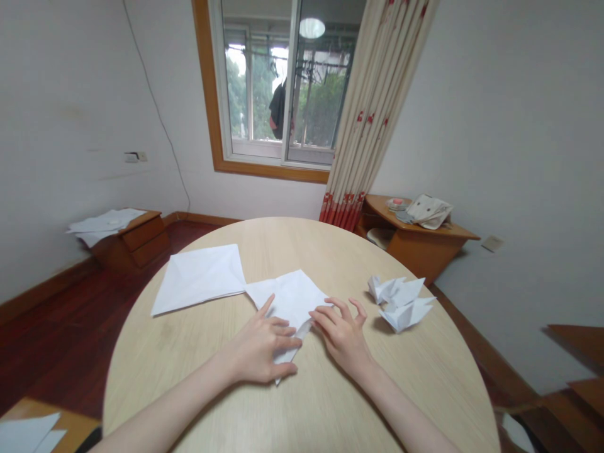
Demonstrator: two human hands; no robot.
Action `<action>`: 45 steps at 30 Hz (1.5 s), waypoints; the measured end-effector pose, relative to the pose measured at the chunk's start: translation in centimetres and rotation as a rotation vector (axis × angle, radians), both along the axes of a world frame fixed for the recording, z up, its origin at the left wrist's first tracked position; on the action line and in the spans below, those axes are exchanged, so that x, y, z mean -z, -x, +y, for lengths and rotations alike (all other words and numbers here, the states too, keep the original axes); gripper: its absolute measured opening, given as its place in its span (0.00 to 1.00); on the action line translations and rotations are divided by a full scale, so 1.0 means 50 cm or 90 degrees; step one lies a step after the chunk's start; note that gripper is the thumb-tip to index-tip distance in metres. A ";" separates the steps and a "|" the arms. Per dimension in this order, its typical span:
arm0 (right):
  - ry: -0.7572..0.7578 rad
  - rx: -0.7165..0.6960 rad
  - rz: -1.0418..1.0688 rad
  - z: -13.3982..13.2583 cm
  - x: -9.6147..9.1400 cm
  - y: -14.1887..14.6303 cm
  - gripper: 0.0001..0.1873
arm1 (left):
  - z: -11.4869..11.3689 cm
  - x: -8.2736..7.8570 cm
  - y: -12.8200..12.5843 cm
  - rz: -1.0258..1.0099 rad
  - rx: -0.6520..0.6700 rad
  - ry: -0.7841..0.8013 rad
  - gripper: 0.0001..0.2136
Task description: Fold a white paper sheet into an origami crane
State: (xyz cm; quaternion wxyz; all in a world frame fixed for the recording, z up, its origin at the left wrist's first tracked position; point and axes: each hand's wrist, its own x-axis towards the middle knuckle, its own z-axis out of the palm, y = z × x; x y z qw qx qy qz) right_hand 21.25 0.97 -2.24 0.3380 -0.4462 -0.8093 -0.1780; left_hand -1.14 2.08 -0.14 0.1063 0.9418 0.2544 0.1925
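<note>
Folded white paper (298,294) is pointing bodyward under the spread left hand (267,346) — right hand (340,332) curling at its right edge, pinch unclear.

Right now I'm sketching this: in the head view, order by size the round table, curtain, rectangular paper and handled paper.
1. Round table
2. Curtain
3. Rectangular paper and handled paper: unsure, as the left hand partly covers the latter.

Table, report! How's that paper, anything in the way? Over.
Left grip spread on folded paper. Right grip at its right side. Folded shapes at right, out of the way.
</note>
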 end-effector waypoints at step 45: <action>0.467 -0.040 0.452 -0.006 0.024 0.034 0.10 | 0.010 0.034 -0.012 -0.331 -0.320 -0.214 0.41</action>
